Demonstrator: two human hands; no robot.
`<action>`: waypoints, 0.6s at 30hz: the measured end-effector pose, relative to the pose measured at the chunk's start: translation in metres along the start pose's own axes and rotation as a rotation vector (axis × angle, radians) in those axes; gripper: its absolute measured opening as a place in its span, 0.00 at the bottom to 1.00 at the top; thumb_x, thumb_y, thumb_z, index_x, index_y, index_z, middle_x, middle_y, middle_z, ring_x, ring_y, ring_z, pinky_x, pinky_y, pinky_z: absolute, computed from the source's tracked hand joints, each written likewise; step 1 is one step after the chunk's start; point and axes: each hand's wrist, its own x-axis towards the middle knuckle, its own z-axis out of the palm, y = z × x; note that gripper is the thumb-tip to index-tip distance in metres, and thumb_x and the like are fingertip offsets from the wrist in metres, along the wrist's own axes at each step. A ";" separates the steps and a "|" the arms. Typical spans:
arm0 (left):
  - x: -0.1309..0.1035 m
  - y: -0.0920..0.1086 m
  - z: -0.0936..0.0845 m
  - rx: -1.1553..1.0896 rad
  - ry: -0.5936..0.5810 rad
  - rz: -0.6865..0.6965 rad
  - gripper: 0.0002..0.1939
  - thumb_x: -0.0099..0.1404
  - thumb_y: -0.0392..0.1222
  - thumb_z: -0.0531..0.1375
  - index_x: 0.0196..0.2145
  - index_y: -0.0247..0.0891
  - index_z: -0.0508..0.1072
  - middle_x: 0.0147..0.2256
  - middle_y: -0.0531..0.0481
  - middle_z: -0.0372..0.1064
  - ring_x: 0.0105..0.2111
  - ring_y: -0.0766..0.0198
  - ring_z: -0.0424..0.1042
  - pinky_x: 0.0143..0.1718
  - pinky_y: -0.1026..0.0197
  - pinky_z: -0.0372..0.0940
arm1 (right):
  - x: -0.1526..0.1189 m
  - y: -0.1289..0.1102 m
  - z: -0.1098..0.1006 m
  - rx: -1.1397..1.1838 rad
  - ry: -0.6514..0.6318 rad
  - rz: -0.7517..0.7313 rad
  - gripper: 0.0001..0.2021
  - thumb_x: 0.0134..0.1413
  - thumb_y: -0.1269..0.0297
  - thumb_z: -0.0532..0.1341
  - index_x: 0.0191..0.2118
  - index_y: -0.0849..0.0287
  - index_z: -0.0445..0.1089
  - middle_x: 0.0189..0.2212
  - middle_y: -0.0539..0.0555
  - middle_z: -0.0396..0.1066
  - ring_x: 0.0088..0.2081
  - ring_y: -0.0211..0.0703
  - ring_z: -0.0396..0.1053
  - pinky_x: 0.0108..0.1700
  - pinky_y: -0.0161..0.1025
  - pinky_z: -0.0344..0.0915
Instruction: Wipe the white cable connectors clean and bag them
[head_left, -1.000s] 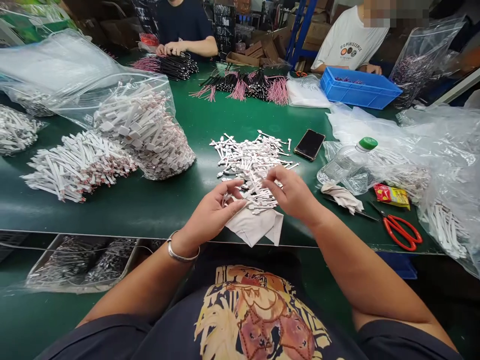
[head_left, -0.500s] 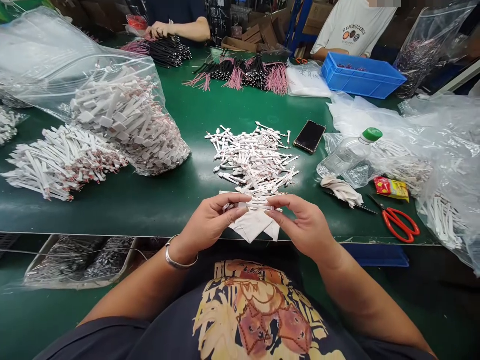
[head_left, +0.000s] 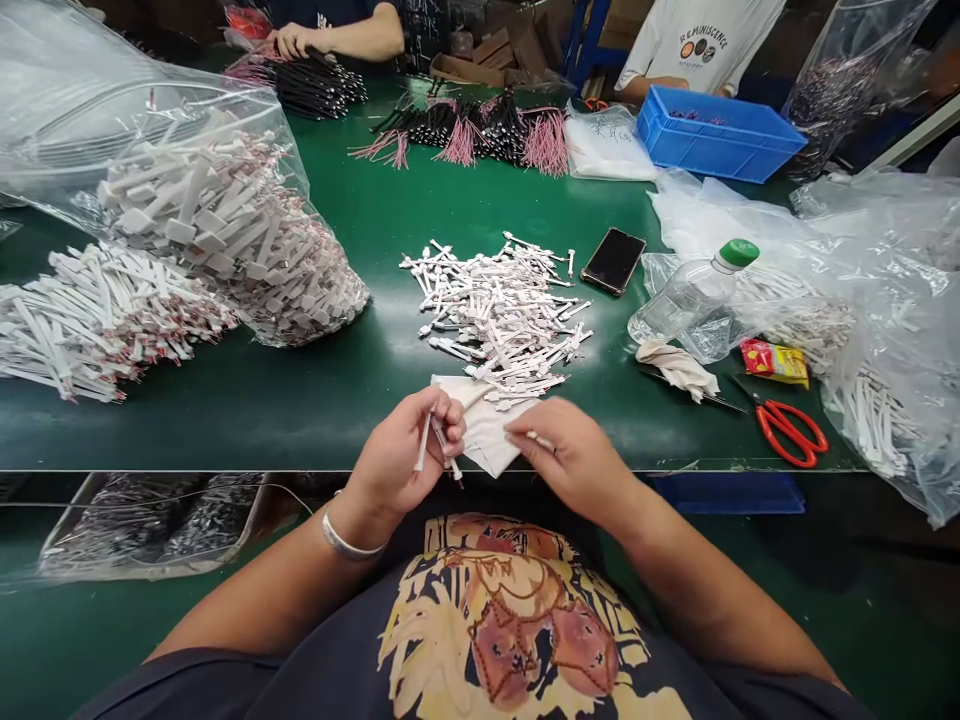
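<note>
My left hand (head_left: 409, 445) is turned palm up near the table's front edge, its fingers curled round a few white connector pieces (head_left: 424, 442). To its right, my right hand (head_left: 574, 455) is closed in a pinch, with a small white piece (head_left: 541, 440) showing between thumb and fingers. Between the hands lies a folded off-white cloth (head_left: 487, 440) on the green table. Just beyond it is a loose pile of white connector pieces (head_left: 502, 310). A larger pile (head_left: 97, 320) and a filled clear bag (head_left: 225, 220) are on the left.
Beyond the pile lie a phone (head_left: 613, 262) and black-and-pink wire bundles (head_left: 480, 130). On the right are a bottle (head_left: 686, 300), red-handled scissors (head_left: 791, 432) and plastic bags (head_left: 885, 290). A blue bin (head_left: 720, 135) stands near a person in white (head_left: 697, 45); another person's hand (head_left: 296, 40) touches wires.
My hands have moved apart from the white piece they held between them. The left has turned palm up, showing pieces in its fingers. The view has shifted slightly.
</note>
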 end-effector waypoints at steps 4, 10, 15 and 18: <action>-0.002 0.008 0.000 0.013 0.023 -0.111 0.03 0.62 0.36 0.56 0.30 0.34 0.65 0.30 0.51 0.62 0.24 0.72 0.64 0.24 0.70 0.64 | 0.020 0.037 -0.017 -0.259 -0.042 0.175 0.03 0.55 0.67 0.62 0.34 0.60 0.71 0.33 0.56 0.70 0.40 0.47 0.64 0.44 0.44 0.60; -0.006 0.006 -0.004 0.231 -0.059 -0.007 0.08 0.61 0.40 0.61 0.33 0.35 0.65 0.27 0.55 0.58 0.19 0.77 0.52 0.14 0.76 0.42 | 0.030 0.057 -0.022 -0.235 -0.152 0.146 0.04 0.55 0.66 0.62 0.31 0.58 0.68 0.32 0.54 0.68 0.38 0.45 0.63 0.43 0.43 0.57; -0.006 0.005 -0.007 0.796 -0.042 0.275 0.16 0.60 0.43 0.63 0.45 0.39 0.68 0.32 0.54 0.60 0.25 0.74 0.57 0.24 0.72 0.55 | 0.015 0.039 -0.027 -0.237 -0.020 0.047 0.04 0.58 0.64 0.60 0.33 0.57 0.68 0.34 0.55 0.70 0.40 0.46 0.63 0.44 0.45 0.56; -0.006 0.003 -0.004 1.003 -0.077 0.347 0.22 0.58 0.42 0.64 0.50 0.42 0.66 0.39 0.51 0.62 0.30 0.71 0.61 0.32 0.68 0.59 | 0.005 0.024 -0.033 -0.180 0.046 0.014 0.04 0.58 0.63 0.60 0.34 0.56 0.68 0.34 0.54 0.70 0.39 0.46 0.64 0.44 0.45 0.58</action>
